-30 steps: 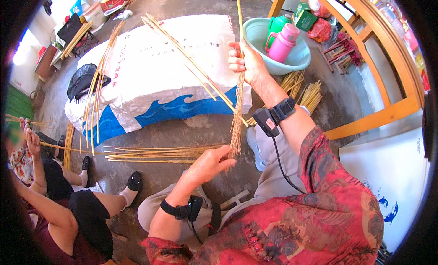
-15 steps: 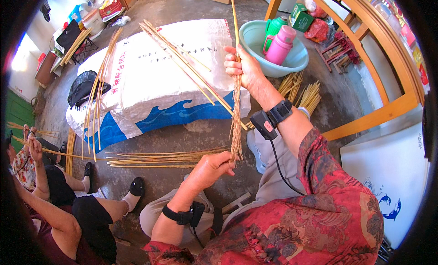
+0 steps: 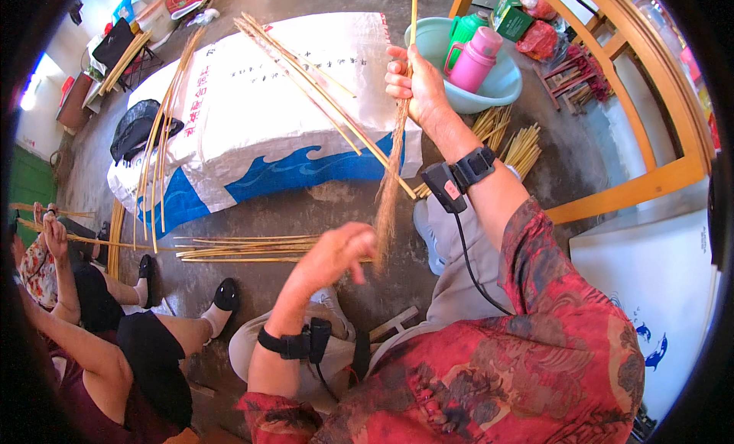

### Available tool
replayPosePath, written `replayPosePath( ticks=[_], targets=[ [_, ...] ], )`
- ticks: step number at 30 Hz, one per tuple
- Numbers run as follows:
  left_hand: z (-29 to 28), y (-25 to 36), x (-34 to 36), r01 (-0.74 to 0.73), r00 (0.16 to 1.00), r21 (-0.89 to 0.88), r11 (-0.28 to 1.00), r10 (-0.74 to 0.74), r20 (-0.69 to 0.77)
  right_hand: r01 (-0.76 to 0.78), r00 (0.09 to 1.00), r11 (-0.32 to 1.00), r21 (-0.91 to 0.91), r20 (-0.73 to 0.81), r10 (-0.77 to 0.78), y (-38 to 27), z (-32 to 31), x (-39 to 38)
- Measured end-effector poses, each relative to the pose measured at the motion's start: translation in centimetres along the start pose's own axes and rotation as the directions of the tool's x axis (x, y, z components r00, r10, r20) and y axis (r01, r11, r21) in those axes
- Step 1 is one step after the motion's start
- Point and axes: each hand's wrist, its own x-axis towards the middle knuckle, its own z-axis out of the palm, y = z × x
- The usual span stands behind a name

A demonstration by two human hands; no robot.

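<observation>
My right hand [image 3: 419,81] is wrapped around a long dry stalk [image 3: 414,22]. The stalk stands nearly upright, its bushy brown seed head [image 3: 393,192] hanging below my fist. Left of the seed head's lower end is my left hand [image 3: 336,254], somewhat blurred. Its thumb and fingers are apart, and I see nothing held in them; whether it touches the loose strands I cannot tell. Beneath and beside that hand, a bundle of long stalks [image 3: 245,249] lies on the floor. Farther off, more stalks [image 3: 306,85] rest on a white and blue woven sack [image 3: 252,138].
A pale basin [image 3: 508,94] holds a pink flask [image 3: 475,59] and a green flask [image 3: 464,35]. Cut stalk bundles [image 3: 521,150] lie beside it. A wooden frame [image 3: 634,196] rises at right. On the left, another person's hands [image 3: 52,228] hold a stalk. A black cap [image 3: 138,131] lies on the sack.
My left hand has come away from the seed head's tip, moving left and up, its fingers parted. My right hand, still gripping the stalk, has shifted slightly up and right; the seed head now slants.
</observation>
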Motion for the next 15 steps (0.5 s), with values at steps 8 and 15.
replayPosePath(
  ticks=[8,15],
  targets=[
    [-1.1,-0.7,0.6,-0.120,0.974,-0.176,0.977,0.082,-0.211,0.027,0.999,1.000,0.003,-0.040,-0.027,0.4,0.2,0.1],
    [1.8,-0.1,1.6,-0.066,0.998,-0.513,0.856,0.054,-0.038,0.012,0.997,1.000,0.027,-0.072,-0.010,1.5,0.8,-0.4]
  ],
)
